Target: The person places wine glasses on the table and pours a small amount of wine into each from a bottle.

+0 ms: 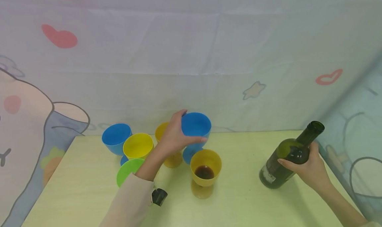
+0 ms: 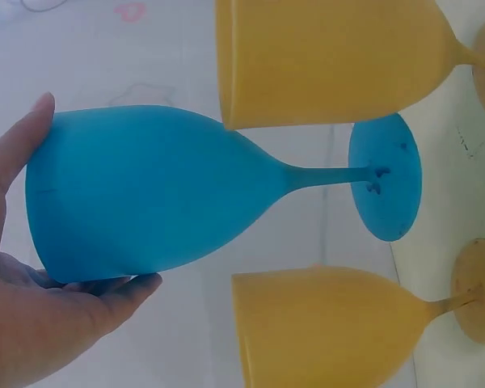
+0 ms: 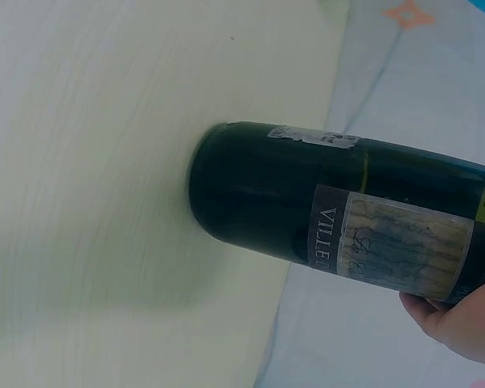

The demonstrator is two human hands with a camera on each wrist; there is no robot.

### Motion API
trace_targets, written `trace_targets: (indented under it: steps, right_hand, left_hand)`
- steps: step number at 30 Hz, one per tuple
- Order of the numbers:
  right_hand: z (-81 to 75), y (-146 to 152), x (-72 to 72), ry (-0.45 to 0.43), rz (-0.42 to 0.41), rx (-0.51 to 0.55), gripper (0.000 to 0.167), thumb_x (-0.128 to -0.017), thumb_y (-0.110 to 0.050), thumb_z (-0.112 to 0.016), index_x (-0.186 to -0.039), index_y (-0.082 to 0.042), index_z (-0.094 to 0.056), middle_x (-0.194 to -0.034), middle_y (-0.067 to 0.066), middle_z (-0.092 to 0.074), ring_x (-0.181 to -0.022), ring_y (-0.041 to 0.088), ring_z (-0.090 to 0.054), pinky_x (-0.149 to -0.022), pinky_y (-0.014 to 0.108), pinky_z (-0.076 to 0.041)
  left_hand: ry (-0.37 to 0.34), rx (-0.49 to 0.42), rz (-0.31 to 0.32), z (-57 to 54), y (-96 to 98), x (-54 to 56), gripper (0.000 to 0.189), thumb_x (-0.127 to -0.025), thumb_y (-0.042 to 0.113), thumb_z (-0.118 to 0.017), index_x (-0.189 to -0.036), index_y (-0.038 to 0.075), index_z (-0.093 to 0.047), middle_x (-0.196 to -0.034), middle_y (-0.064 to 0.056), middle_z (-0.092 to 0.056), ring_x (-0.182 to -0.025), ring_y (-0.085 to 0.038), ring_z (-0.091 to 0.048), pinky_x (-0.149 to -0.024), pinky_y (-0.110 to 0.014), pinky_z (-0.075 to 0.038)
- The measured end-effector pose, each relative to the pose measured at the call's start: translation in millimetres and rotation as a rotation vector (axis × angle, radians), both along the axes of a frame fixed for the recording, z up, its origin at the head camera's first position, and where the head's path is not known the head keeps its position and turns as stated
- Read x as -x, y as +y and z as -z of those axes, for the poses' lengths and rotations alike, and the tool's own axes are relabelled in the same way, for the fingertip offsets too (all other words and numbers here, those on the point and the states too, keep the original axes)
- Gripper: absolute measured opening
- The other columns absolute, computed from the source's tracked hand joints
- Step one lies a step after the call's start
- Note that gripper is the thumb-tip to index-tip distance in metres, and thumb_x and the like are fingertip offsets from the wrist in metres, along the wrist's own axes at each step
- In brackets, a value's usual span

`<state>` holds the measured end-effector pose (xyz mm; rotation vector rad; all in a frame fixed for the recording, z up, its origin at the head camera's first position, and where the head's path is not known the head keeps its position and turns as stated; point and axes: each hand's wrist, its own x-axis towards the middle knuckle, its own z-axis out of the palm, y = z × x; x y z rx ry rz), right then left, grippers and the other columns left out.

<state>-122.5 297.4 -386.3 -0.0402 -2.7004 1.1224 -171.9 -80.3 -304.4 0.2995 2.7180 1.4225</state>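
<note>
My left hand [image 1: 176, 135] grips a blue plastic goblet [image 1: 196, 124] by its bowl near the rim, thumb on one side and fingers on the other. In the left wrist view the blue goblet's foot [image 2: 385, 178] is off the tabletop. Just in front of it stands a yellow goblet [image 1: 206, 160] with dark liquid in the bottom. My right hand [image 1: 311, 172] holds a dark green wine bottle [image 1: 276, 167] around its upper body. The bottle's mouth is uncovered and its base is at the table; whether it touches, I cannot tell.
Left of my left hand stand another blue goblet [image 1: 116, 137], a bright yellow one [image 1: 138, 145] and a green one [image 1: 128, 170]. An orange-yellow goblet [image 1: 161, 130] is partly behind that hand. A black cylindrical object [image 1: 159, 197] lies by my sleeve. Printed cloth [image 1: 232, 54] hangs behind the table.
</note>
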Motion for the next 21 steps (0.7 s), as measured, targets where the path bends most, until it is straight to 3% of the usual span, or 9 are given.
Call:
trace_targets:
  steps: [21]
  right_hand:
    - [-0.2, -4.3, 0.3, -0.008, 0.034, 0.062, 0.086, -0.075, -0.023, -0.075, -0.131, 0.000, -0.015, -0.121, 0.031, -0.034, -0.102, 0.050, -0.042, -0.075, 0.059, -0.038]
  left_hand:
    - [-0.008, 0.002, -0.066, 6.2, -19.2, -27.4, 0.093, -0.067, 0.031, -0.081, -0.140, 0.008, -0.028, -0.140, -0.014, -0.030, -0.122, -0.036, -0.035, -0.089, -0.054, -0.041]
